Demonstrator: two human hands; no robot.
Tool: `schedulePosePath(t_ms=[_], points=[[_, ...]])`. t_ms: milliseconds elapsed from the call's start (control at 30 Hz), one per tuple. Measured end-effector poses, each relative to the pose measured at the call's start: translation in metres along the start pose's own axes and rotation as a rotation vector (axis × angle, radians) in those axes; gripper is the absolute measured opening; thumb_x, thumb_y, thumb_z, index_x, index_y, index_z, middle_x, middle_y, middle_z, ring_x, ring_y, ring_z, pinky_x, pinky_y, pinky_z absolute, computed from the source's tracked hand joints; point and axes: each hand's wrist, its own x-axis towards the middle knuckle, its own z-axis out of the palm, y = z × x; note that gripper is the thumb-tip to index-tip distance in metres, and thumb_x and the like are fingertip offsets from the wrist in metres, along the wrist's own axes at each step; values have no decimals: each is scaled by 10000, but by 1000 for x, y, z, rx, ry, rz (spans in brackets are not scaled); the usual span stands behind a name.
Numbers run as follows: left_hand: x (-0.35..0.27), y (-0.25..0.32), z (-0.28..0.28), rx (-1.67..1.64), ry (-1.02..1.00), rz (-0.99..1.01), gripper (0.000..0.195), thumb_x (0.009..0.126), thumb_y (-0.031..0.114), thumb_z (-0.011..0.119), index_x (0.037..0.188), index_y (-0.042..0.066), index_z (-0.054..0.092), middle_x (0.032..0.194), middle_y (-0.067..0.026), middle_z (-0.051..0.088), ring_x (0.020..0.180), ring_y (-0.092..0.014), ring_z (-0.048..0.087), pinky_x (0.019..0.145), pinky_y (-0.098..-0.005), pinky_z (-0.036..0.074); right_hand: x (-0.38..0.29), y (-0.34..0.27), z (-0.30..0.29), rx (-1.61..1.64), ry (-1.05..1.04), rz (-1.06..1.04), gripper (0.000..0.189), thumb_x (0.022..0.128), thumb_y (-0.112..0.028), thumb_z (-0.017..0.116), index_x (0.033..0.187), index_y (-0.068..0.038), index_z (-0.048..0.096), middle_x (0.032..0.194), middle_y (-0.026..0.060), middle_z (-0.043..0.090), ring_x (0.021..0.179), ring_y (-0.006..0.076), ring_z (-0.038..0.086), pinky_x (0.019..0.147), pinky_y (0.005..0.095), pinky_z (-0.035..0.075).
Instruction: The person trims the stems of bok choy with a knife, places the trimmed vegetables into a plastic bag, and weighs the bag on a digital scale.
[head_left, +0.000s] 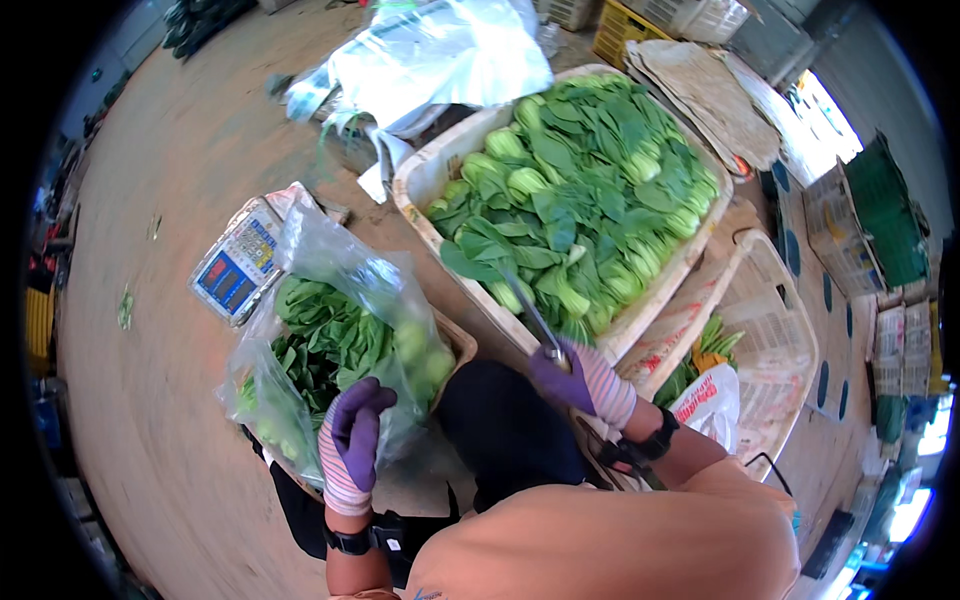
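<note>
My left hand, in a purple-coated striped glove, is raised beside a clear plastic bag with its fingers loosely bent and nothing visible in them. Leafy green bok choy fills the bag, which stands in a crate on my left. My right hand, gloved the same way, grips a knife by its handle. The blade points away from me, over the near corner of a large white plastic crate heaped with bok choy. Some leaves overlap the blade's tip.
A digital scale is left of the bag, partly covered by plastic. White plastic sheeting lies beyond. On my right, another crate holds greens and a printed bag. Flattened cardboard and stacked crates stand farther off.
</note>
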Motion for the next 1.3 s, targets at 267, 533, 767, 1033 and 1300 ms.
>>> schedulePosePath(t_ms=[267,533,767,1033,1300], points=[[-45,-20,31,121,-156,-81,522,926,391,523,1255,-14,494,1045,-127,649,954,-218,627,838,-331,491,-76,69,50,132,-121,372,268,869,-324,604,892,-66,533,704,30,558,573,137,524,536,277,439],[-70,-13,32,-203,-282,-113,578,918,309,543,1368,-7,368,1266,-173,530,1151,-236,530,951,-330,423,-76,33,48,-151,304,-423,291,887,-284,593,1011,-26,544,728,128,587,625,277,567,577,365,465],[-55,-49,62,-410,-678,-173,381,908,302,525,1162,23,473,813,-89,594,697,-152,579,632,-239,438,-63,-58,54,-657,158,-885,251,836,-212,601,1020,-43,579,1108,182,559,994,356,559,849,418,455],[-98,-68,1,-38,-256,-360,180,921,222,545,954,52,501,632,-24,518,528,-105,492,499,-234,389,115,8,-48,-940,22,327,1019,698,-550,715,1477,-173,178,1487,293,156,1330,441,308,1081,428,331],[-127,-156,-49,461,-298,-856,379,875,353,614,1011,5,550,695,-75,604,560,-174,576,549,-309,475,118,26,-117,-596,68,61,536,726,-167,647,1249,-91,556,1045,178,650,881,289,647,725,389,530]])
